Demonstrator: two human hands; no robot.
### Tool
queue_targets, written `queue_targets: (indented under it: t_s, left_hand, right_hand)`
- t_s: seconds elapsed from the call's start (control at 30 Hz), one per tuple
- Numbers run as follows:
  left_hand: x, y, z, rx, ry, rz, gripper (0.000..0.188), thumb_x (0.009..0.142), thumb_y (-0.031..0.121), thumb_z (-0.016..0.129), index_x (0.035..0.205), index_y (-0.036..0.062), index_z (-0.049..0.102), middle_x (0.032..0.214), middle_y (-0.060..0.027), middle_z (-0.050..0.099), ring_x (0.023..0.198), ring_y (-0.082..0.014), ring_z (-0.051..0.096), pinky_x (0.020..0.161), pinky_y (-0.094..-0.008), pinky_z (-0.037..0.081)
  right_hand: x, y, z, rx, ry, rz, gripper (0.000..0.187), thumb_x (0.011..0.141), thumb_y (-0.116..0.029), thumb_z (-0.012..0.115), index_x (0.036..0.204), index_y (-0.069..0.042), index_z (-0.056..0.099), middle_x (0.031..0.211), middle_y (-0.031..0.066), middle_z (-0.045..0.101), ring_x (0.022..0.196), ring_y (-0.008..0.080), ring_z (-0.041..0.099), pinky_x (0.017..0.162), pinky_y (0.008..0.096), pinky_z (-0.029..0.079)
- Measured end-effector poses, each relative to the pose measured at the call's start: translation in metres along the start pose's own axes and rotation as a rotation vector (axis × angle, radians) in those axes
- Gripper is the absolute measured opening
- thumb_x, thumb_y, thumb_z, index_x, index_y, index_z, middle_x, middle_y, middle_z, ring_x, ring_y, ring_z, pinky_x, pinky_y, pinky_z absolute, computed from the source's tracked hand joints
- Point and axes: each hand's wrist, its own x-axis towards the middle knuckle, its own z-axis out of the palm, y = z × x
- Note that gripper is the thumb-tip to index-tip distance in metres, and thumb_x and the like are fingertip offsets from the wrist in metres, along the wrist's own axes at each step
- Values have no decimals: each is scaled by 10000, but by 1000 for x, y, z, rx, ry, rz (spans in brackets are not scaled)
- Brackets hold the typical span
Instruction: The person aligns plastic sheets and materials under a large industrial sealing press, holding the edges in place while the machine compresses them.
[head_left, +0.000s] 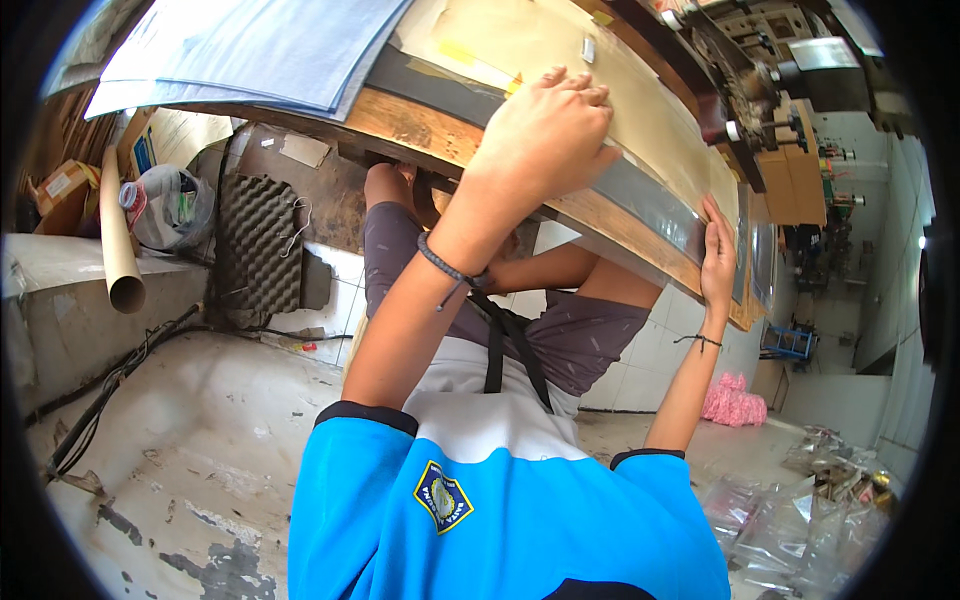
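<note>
My left hand (548,130) rests palm down on a yellowish sheet (655,125) on the wooden worktable (415,122). Its fingers are bent and a little apart, the thumb out to the right, and I see nothing held in it. Along the sheet's near side runs a dark grey strip (430,88) under clear plastic film (650,200). Part of the film hangs over the table's front edge. At the right end, my right hand (717,255) lies against the film and sheet edge with fingers stretched out. Beyond my left fingers is a small whitish piece (588,48).
Bluish sheets (250,55) are stacked at the table's left. A metal machine (750,80) stands at the far right. On the floor are a cardboard tube (118,230), a clear jug (172,208), black cables (120,375), a pink bundle (735,400) and plastic bags (780,525).
</note>
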Motion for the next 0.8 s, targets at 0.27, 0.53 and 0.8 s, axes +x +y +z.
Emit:
queue_targets:
  t_s: [0.27,0.53,0.8]
  left_hand:
    - [-3,-1,-3,-73,119,11,377,965,292,662,1201,6,730,1381,-149,669,1375,-302,564,1221,-436,379]
    - [2,12,-20,-186,55,-106,322,979,213,677,1224,9,719,1357,-162,679,1353,-359,574,1137,-466,443]
    - [10,21,-25,-176,-35,-149,326,965,174,691,1241,1,707,1367,-160,675,1354,-371,577,1152,-479,437]
  right_hand:
    - [0,-4,4,72,56,23,450,1135,-377,470,1407,-67,648,1513,105,598,1441,252,504,1220,392,345]
    - [-5,-3,-1,155,195,62,411,1122,-354,519,1260,-21,716,1377,130,690,1320,263,611,1106,375,467]
    - [-4,-16,-7,144,214,36,316,1079,-282,594,1207,-24,725,1347,130,703,1283,306,621,1092,412,477]
